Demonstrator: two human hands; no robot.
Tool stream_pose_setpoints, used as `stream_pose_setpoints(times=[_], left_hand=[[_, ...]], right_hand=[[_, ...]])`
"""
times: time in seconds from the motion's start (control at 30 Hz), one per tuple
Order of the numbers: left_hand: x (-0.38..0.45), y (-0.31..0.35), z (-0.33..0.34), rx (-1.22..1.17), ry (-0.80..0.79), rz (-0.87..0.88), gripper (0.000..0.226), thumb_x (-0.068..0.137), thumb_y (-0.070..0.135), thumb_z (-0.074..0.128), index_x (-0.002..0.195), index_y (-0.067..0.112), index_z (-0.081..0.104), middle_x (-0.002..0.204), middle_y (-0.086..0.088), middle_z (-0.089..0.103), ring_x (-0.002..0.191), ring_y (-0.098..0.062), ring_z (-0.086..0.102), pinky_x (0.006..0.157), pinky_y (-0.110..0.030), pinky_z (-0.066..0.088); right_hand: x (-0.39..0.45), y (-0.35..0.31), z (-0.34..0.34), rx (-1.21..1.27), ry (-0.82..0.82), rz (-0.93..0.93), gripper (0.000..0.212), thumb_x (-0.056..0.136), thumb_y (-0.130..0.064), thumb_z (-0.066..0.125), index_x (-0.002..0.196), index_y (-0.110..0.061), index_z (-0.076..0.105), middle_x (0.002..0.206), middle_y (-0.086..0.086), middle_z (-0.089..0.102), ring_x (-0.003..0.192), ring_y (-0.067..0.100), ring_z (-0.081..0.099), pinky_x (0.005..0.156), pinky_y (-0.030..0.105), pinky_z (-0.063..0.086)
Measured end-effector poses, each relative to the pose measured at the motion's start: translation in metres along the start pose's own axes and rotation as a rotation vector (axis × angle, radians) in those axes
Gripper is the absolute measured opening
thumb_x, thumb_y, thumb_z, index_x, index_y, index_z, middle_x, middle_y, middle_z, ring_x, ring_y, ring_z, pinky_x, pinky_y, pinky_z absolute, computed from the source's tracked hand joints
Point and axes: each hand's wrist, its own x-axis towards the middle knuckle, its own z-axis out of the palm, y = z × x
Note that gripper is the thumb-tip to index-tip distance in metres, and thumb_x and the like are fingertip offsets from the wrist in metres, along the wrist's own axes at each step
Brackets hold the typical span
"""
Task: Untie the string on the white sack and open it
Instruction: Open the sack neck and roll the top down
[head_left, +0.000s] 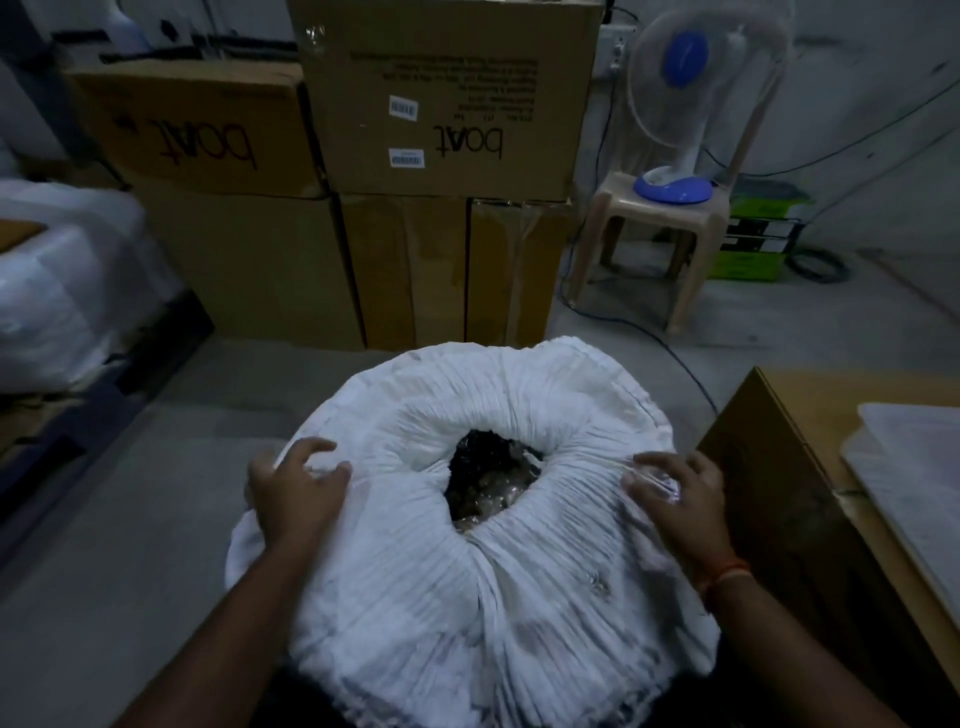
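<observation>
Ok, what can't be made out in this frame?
- String: none visible on the sack, head view; its folds may hide it.
- Contents: dark and shadowed inside the mouth, unidentifiable.
- Sack's base: cut off by the bottom edge.
- Right hand: something shiny under its fingers, too blurred to tell.

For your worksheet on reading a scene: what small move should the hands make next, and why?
Probably draw the left hand and right hand further apart. Both rest on the white sack, whose gathered mouth is only partly open.
</observation>
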Motion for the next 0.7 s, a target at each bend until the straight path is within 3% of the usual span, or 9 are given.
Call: stream_pose_setpoints(times=[0.03,0.1,0.2,0.3,0.4,0.47,0.53,0.6,0.7], left_hand=[[-0.008,-0.009,-0.007,-0.047,-0.040,-0.083,0.041,0.059,0.062,0.073,0.093,0.038,0.073,0.123,-0.008,0.069,0.108,-0.025,0.068,0.108,-0.036,0.048],[-0.023,-0.022,-0.019,-0.117,-0.131,-0.155,0.053,0.050,0.072,0.075,0.094,0.043,0.072,0.115,0.002,0.073,0.107,-0.021,0.070,0.105,-0.039,0.054],[-0.046,-0.018,-0.033,-0.168,-0.245,-0.186,0.066,0.048,0.069,0.080,0.106,0.039,0.070,0.120,0.003,0.067,0.113,-0.023,0.064,0.106,-0.045,0.054],[-0.062,-0.013,-0.041,-0.308,-0.258,-0.250,0.073,0.051,0.057,0.088,0.116,0.030,0.067,0.123,-0.001,0.065,0.115,-0.025,0.064,0.107,-0.047,0.053],[-0.072,-0.020,-0.042,-0.443,-0.328,-0.300,0.049,0.082,0.014,0.086,0.125,0.015,0.063,0.140,-0.011,0.057,0.122,-0.030,0.060,0.105,-0.045,0.051],[-0.074,-0.023,-0.043,-0.524,-0.390,-0.294,0.047,0.089,0.000,0.077,0.130,0.016,0.063,0.146,-0.013,0.053,0.129,-0.036,0.058,0.102,-0.048,0.053],[-0.075,-0.019,-0.049,-0.620,-0.480,-0.225,0.052,0.093,-0.009,0.066,0.136,0.019,0.062,0.142,-0.012,0.054,0.122,-0.035,0.060,0.095,-0.044,0.056],[-0.076,-0.012,-0.055,-0.606,-0.564,-0.081,0.054,0.096,-0.010,0.060,0.139,0.022,0.063,0.140,-0.006,0.058,0.120,-0.026,0.061,0.100,-0.039,0.055],[-0.079,-0.012,-0.053,-0.363,-0.561,0.100,0.046,0.097,-0.010,0.056,0.134,0.013,0.069,0.141,-0.006,0.065,0.124,-0.015,0.061,0.100,-0.016,0.049]], right_hand=[[-0.007,0.005,-0.003,0.053,-0.038,0.045,0.028,0.079,-0.029,0.088,0.104,-0.026,0.077,0.142,0.012,0.039,0.120,0.011,0.052,0.104,0.011,0.036],[-0.015,0.011,-0.009,0.136,-0.115,0.139,0.041,0.071,-0.044,0.091,0.106,-0.030,0.076,0.137,0.012,0.052,0.113,0.013,0.061,0.096,0.021,0.053],[-0.033,0.002,-0.012,0.247,-0.218,0.226,0.040,0.077,-0.022,0.089,0.113,-0.017,0.072,0.124,0.010,0.066,0.089,0.006,0.064,0.060,0.008,0.051],[-0.041,-0.009,-0.003,0.343,-0.262,0.231,0.044,0.077,-0.012,0.088,0.117,-0.012,0.071,0.131,0.008,0.066,0.108,0.015,0.065,0.083,0.022,0.054],[-0.047,-0.018,0.006,0.335,-0.221,0.181,0.046,0.076,0.002,0.084,0.118,-0.015,0.073,0.131,0.006,0.068,0.121,0.024,0.063,0.107,0.037,0.051],[-0.051,-0.022,0.008,0.236,-0.200,0.051,0.049,0.076,0.009,0.081,0.118,-0.014,0.073,0.131,0.008,0.068,0.123,0.021,0.061,0.106,0.020,0.047],[-0.055,-0.026,0.006,0.137,-0.211,-0.060,0.053,0.077,0.018,0.074,0.126,-0.003,0.069,0.129,0.007,0.066,0.125,0.022,0.057,0.094,-0.001,0.041],[-0.055,-0.026,0.002,0.079,-0.234,-0.103,0.055,0.079,0.020,0.071,0.130,0.000,0.066,0.128,0.005,0.064,0.128,0.020,0.054,0.091,-0.006,0.036],[-0.056,-0.023,-0.004,-0.049,-0.254,-0.160,0.050,0.082,0.015,0.071,0.128,-0.004,0.068,0.131,0.010,0.067,0.130,0.021,0.057,0.095,-0.005,0.035]])
